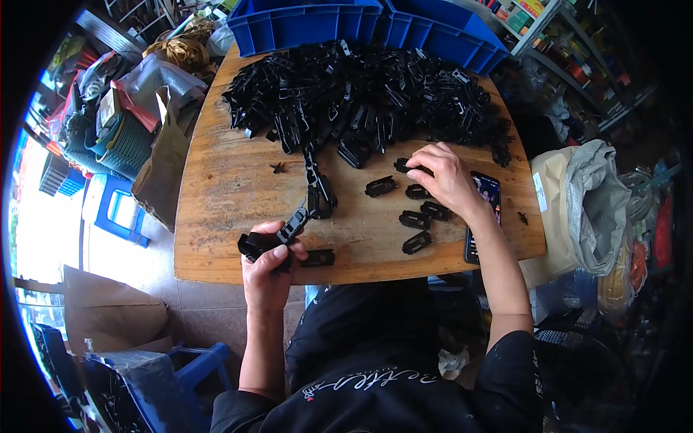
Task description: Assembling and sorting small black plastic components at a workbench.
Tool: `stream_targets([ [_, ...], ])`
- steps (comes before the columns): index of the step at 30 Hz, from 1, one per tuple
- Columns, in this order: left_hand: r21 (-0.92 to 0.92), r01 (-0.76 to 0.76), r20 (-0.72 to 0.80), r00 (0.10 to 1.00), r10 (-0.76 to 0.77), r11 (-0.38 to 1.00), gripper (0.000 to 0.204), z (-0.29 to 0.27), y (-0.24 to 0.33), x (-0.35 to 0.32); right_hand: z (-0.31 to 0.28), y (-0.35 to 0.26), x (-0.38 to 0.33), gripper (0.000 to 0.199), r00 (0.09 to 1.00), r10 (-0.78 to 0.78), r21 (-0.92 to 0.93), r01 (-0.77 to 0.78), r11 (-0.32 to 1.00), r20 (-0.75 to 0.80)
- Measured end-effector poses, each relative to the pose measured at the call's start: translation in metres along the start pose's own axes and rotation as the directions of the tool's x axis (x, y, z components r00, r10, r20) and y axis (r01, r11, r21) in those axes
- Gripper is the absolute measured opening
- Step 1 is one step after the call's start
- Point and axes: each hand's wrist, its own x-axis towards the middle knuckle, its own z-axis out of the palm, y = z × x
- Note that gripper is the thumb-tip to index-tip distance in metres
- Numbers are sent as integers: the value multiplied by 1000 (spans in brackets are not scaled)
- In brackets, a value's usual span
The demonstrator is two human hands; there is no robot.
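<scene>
Mostly wooden table amid cluttered workshop

a stack of black plastic clips sits gripped upright-tilted; another black clip lies flat, touched.

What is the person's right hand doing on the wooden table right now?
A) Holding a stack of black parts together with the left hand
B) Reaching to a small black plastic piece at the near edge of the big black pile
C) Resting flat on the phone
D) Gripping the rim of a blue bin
B: the right hand has its fingertips on a small black piece just below the pile, while the phone lies beside the wrist and the left hand alone grips the stack of black parts.
</scene>
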Motion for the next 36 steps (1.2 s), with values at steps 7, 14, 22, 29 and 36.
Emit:
stream_targets([
  [7,12,11,11,1000,-11,1000,38,-6,-2,-2,-1,-4,3,12,996,19,-2,-19,1000,-84],
  [14,12,-5,5,1000,4,1000,38,-7,-3,-2,5,-2,4,14,999,30,-41,-31,999,-31],
  [22,-23,3,33,999,-2,1000,34,0,1,-2,3,-2,0,16,1000,-1,-38,1,999,-12],
  [29,256,-7,-154,987,48,967,37,21,-2,-3,-24,-93,-13,11,978,186,633,-202,747,92],
  [36,427,-45,-75,994,84,903,34,46,-6,-12,2,-137,-27,15,953,302,738,-191,647,-18],
])
